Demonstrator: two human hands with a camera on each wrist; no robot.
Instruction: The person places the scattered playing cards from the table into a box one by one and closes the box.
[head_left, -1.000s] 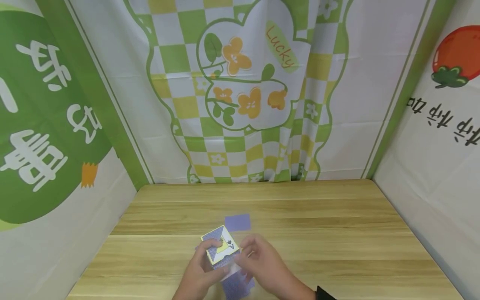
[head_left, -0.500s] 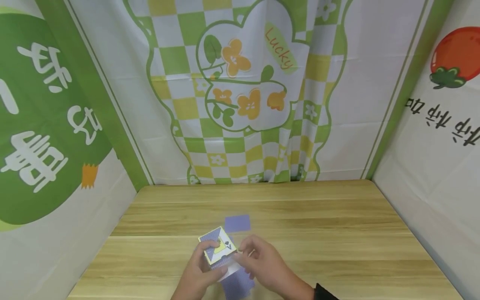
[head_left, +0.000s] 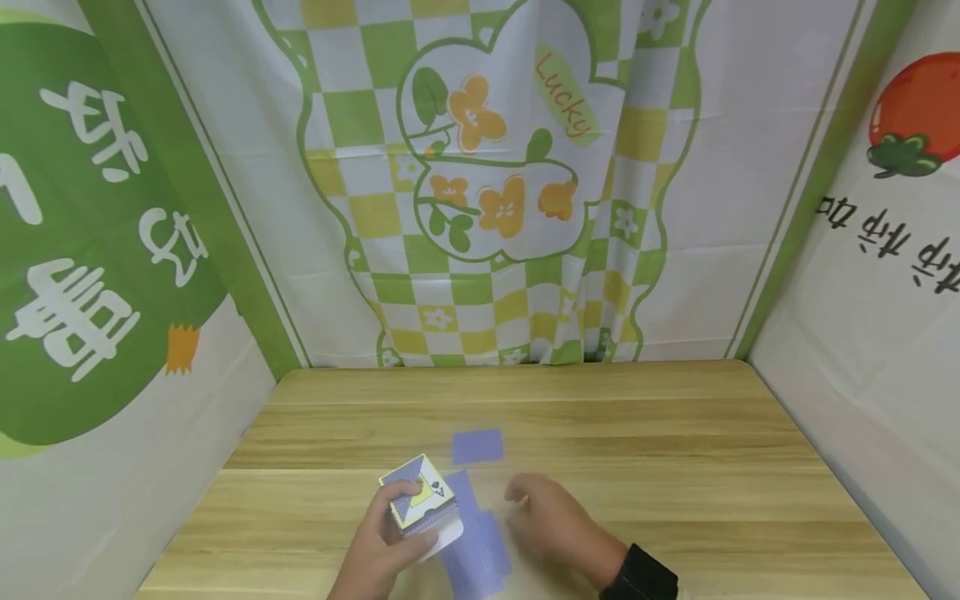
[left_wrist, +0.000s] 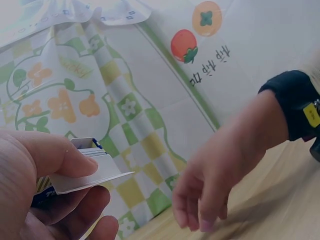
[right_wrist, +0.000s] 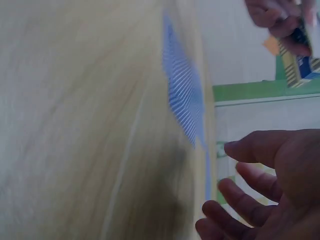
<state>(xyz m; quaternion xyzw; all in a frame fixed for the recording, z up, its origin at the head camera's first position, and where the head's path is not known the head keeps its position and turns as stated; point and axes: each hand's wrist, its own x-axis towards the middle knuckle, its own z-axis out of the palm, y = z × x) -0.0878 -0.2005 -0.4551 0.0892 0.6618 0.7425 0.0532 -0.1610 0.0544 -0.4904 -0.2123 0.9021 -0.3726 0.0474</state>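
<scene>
My left hand (head_left: 384,527) grips a playing card box (head_left: 417,493) with an ace printed on its face. The box's flap is folded out, and my left thumb presses on it. In the left wrist view the edges of cards (left_wrist: 95,151) show inside the open end. My right hand (head_left: 551,521) is apart from the box, over the table to its right, with its fingers loosely bent and nothing between them. Several blue-backed playing cards (head_left: 477,550) lie face down and overlapping on the table between the hands. One more card (head_left: 477,446) lies alone farther back.
The wooden table (head_left: 637,433) bears the cards. Printed cloth walls stand around it: a checked curtain (head_left: 525,308) at the back, a green and white panel (head_left: 90,250) on the left and a white one (head_left: 885,350) on the right. A black band (head_left: 641,575) circles my right wrist.
My right hand has come away from the box's open end and moved right. My left hand has shifted slightly left with the box, showing more of the cards on the table.
</scene>
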